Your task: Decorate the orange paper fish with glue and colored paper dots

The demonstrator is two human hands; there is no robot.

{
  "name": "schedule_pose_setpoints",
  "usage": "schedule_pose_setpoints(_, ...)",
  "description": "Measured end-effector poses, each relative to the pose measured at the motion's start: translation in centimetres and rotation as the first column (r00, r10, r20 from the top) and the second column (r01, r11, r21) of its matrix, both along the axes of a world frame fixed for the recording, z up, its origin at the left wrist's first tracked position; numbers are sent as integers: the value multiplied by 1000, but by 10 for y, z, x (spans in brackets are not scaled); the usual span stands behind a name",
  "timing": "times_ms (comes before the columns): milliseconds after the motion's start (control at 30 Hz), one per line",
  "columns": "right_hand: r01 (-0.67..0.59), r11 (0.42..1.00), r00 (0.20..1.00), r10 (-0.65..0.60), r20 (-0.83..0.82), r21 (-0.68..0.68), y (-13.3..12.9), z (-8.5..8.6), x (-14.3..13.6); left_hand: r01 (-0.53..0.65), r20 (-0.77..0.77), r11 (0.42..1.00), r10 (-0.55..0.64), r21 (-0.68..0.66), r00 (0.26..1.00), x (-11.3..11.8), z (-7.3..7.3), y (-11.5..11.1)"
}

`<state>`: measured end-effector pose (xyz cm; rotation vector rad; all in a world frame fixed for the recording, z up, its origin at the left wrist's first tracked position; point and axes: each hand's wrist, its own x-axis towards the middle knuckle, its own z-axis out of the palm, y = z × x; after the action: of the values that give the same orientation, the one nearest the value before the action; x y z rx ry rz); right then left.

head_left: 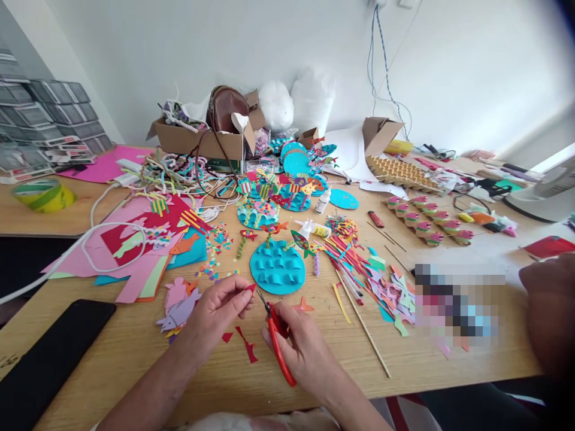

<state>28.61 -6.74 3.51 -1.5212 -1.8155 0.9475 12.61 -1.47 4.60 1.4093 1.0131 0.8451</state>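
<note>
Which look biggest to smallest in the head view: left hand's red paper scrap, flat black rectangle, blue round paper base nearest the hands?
Flat black rectangle (nearness may help)
Blue round paper base
Red paper scrap

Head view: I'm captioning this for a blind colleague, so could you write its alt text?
A left hand holds a small red piece in a fingertip grip while the right hand holds red-handled scissors, tips close to it. Beyond them, on a wooden table, are a blue disc with raised loops and colorful paper scraps.
</note>
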Motion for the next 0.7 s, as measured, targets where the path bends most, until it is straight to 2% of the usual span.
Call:
schedule_pose_setpoints(433, 8, 997, 993, -17, 116, 74, 3, -1, -3, 61, 2, 998, -61, -8, 998, 6, -2, 0)
schedule_pose_setpoints(700, 8, 997, 995, -16, 99, 77, 1, -6, 1, 106, -74, 994, -107, -17, 992, 5, 0, 3)
